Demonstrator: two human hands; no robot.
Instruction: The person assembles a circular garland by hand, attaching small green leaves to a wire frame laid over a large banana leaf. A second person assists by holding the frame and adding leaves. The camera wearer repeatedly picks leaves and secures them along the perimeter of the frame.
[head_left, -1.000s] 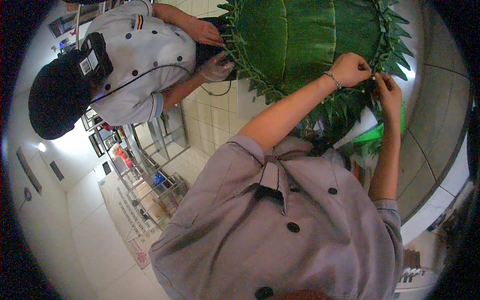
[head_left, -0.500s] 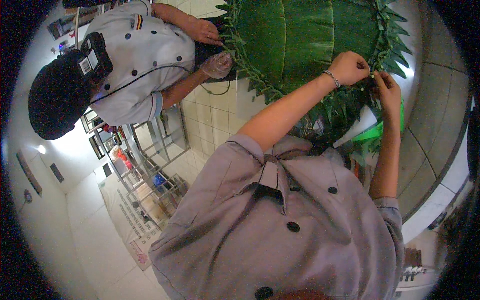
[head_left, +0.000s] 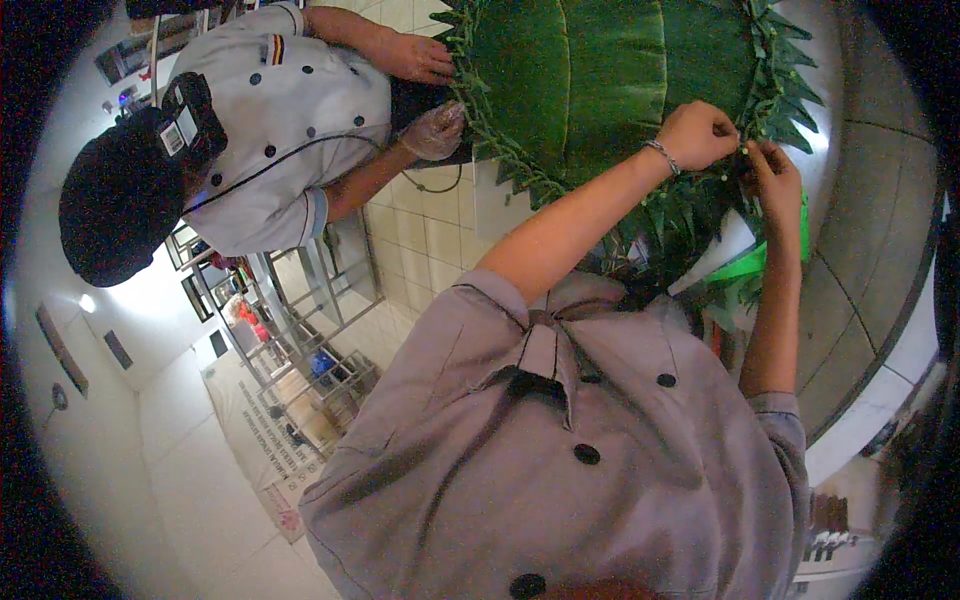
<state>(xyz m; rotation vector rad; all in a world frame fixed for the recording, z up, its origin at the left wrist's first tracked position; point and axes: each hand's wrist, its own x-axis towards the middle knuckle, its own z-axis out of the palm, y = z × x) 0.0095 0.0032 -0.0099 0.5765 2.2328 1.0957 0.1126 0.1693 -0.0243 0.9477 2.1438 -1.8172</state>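
A broad round piece covered in green banana leaves (head_left: 615,75) lies at the top of the view, with a braided leaf trim (head_left: 762,75) and pointed folded leaves (head_left: 795,85) around its edge. My left hand (head_left: 698,136), wearing a chain bracelet (head_left: 661,157), is closed in a pinch at the near right part of that edge. Its fingertips almost meet those of my right hand (head_left: 777,178), also pinched there. Between them shows a tiny pale green bit; which hand holds it, and what it is, cannot be made out.
At the left a co-worker in a white jacket (head_left: 290,110) and black cap (head_left: 120,195) touches the trim with a bare hand (head_left: 418,58) and a clear-gloved hand (head_left: 435,132). Bright green material (head_left: 740,265) is beneath my right forearm. A metal rack (head_left: 320,290) stands behind the co-worker.
The co-worker's bare hand has shifted slightly right onto the trim, its fingers straighter. Their gloved hand has turned a little. My own hands have hardly moved.
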